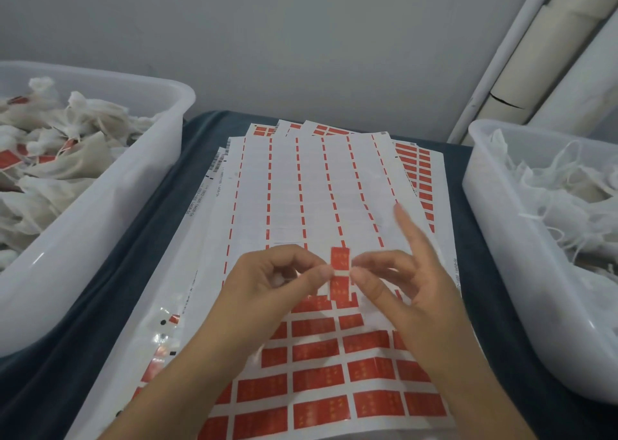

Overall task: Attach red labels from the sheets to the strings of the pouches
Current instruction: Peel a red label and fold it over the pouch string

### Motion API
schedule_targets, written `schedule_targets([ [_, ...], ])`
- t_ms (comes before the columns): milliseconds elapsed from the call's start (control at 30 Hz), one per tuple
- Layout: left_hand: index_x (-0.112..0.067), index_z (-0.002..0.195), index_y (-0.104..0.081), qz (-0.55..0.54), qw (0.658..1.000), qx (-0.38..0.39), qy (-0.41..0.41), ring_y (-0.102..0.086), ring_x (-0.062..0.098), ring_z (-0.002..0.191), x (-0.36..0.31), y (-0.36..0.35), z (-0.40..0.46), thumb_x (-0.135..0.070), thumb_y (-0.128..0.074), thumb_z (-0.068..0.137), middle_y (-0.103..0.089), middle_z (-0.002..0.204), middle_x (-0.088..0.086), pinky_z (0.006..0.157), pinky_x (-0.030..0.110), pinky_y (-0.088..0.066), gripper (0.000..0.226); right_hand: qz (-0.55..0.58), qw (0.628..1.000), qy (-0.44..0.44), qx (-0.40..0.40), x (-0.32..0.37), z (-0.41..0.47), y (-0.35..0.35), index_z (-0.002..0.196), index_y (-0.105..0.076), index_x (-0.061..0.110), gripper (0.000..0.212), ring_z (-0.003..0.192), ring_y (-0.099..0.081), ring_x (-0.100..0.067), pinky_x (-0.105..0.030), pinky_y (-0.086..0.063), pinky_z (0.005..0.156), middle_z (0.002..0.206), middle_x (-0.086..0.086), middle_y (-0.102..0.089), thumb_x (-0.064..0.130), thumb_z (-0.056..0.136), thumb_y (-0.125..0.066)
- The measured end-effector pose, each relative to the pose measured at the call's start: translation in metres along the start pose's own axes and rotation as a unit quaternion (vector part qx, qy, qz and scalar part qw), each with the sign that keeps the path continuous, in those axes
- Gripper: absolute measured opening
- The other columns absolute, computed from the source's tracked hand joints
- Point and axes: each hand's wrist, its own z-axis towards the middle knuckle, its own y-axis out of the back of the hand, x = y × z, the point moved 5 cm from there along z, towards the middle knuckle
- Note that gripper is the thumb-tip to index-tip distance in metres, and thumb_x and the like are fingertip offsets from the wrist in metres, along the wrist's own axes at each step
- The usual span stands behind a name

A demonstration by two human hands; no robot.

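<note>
Plastic left tub (110, 205): labelled pouches (50, 145); right tub (495, 239): unlabelled pouches (565, 185).

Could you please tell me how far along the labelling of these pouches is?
Done: the left bin holds pouches carrying red labels, and the top sheet is mostly peeled. In hand: the left hand and right hand pinch one red label. Left: unlabelled pouches in the right bin and several label rows.
</note>
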Motion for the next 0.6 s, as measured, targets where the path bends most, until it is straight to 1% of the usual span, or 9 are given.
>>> schedule_targets([
  [33, -0.032, 0.07, -0.071, -0.037, 0.999, -0.008, 0.017, -0.065, 0.002, 0.071, 0.001, 0.002, 0.001, -0.054, -0.061, 0.053, -0.07, 0.072, -0.01, 0.056, 0.005, -0.046, 0.029, 0.021, 1.0, -0.011, -0.014, 0.0, 0.001, 0.003, 0.115, -0.033, 0.06, 0.058, 0.101, -0.047, 0.024, 0.006, -0.039, 0.069, 0.104, 0.047, -0.051, 0.065, 0.06, -0.051],
  [67, -0.029, 0.069, -0.072, -0.065, 0.997, -0.016, 0.027, -0.065, 0.002, 0.07, 0.002, 0.004, 0.001, -0.053, -0.062, 0.051, -0.071, 0.072, -0.008, 0.055, 0.004, -0.045, 0.032, 0.043, 0.999, -0.024, -0.019, 0.0, 0.002, 0.005, 0.117, -0.033, 0.06, 0.06, 0.101, -0.047, 0.023, 0.007, -0.038, 0.065, 0.106, 0.045, -0.051, 0.064, 0.06, -0.053],
  [100, -0.026, 0.068, -0.072, -0.079, 0.996, -0.023, 0.031, -0.065, 0.003, 0.069, 0.002, 0.004, 0.001, -0.054, -0.063, 0.048, -0.071, 0.071, -0.006, 0.054, 0.003, -0.044, 0.035, 0.061, 0.998, -0.031, -0.014, 0.0, 0.002, 0.006, 0.116, -0.039, 0.056, 0.059, 0.1, -0.049, 0.022, 0.007, -0.038, 0.063, 0.106, 0.043, -0.053, 0.063, 0.06, -0.054],
  [167, -0.025, 0.068, -0.071, -0.076, 0.996, -0.027, 0.026, -0.064, 0.002, 0.068, 0.001, 0.003, 0.001, -0.055, -0.062, 0.047, -0.07, 0.07, -0.007, 0.054, 0.003, -0.043, 0.038, 0.075, 0.996, -0.032, 0.021, 0.003, -0.001, 0.001, 0.106, -0.055, 0.046, 0.053, 0.094, -0.051, 0.023, 0.006, -0.038, 0.061, 0.1, 0.043, -0.056, 0.063, 0.055, -0.056],
  [200, -0.025, 0.068, -0.071, -0.072, 0.997, -0.024, 0.022, -0.064, 0.002, 0.068, 0.002, 0.002, 0.0, -0.055, -0.061, 0.048, -0.069, 0.069, -0.008, 0.055, 0.003, -0.043, 0.038, 0.076, 0.996, -0.031, 0.034, 0.004, -0.002, -0.003, 0.098, -0.059, 0.044, 0.048, 0.091, -0.052, 0.024, 0.006, -0.038, 0.06, 0.096, 0.044, -0.057, 0.063, 0.054, -0.055],
  [300, -0.026, 0.068, -0.071, -0.072, 0.997, -0.015, 0.02, -0.063, 0.0, 0.066, 0.0, -0.001, -0.001, -0.054, -0.061, 0.05, -0.068, 0.066, -0.01, 0.055, 0.002, -0.043, 0.034, 0.086, 0.995, -0.042, 0.032, 0.003, -0.005, -0.007, 0.084, -0.063, 0.039, 0.029, 0.084, -0.053, 0.025, 0.005, -0.037, 0.056, 0.082, 0.045, -0.059, 0.054, 0.06, -0.057],
  [400, -0.031, 0.067, -0.071, -0.058, 0.998, -0.015, 0.023, -0.063, -0.001, 0.069, 0.001, -0.001, -0.001, -0.06, -0.06, 0.047, -0.068, 0.068, -0.011, 0.053, 0.006, -0.045, 0.037, 0.105, 0.993, -0.05, 0.009, 0.0, -0.005, -0.003, 0.076, -0.065, 0.035, 0.02, 0.08, -0.057, 0.02, 0.004, -0.038, 0.055, 0.076, 0.038, -0.064, 0.047, 0.062, -0.058],
  [533, -0.034, 0.069, -0.069, -0.022, 0.999, -0.022, 0.018, -0.063, 0.001, 0.071, 0.002, -0.002, -0.002, -0.064, -0.056, 0.046, -0.068, 0.069, -0.012, 0.059, 0.011, -0.045, 0.04, 0.098, 0.994, -0.042, -0.004, 0.0, -0.006, -0.003, 0.075, -0.065, 0.031, 0.022, 0.082, -0.059, 0.014, 0.004, -0.039, 0.057, 0.078, 0.03, -0.066, 0.047, 0.064, -0.057],
  [600, -0.032, 0.064, -0.069, 0.038, 0.998, -0.042, -0.009, -0.062, -0.002, 0.07, 0.001, -0.001, -0.002, -0.066, -0.053, 0.049, -0.066, 0.066, -0.016, 0.054, 0.008, -0.046, 0.04, 0.086, 0.995, -0.038, -0.008, -0.002, -0.005, -0.003, 0.076, -0.064, 0.031, 0.024, 0.084, -0.059, 0.013, 0.004, -0.04, 0.058, 0.08, 0.03, -0.066, 0.05, 0.064, -0.055],
])
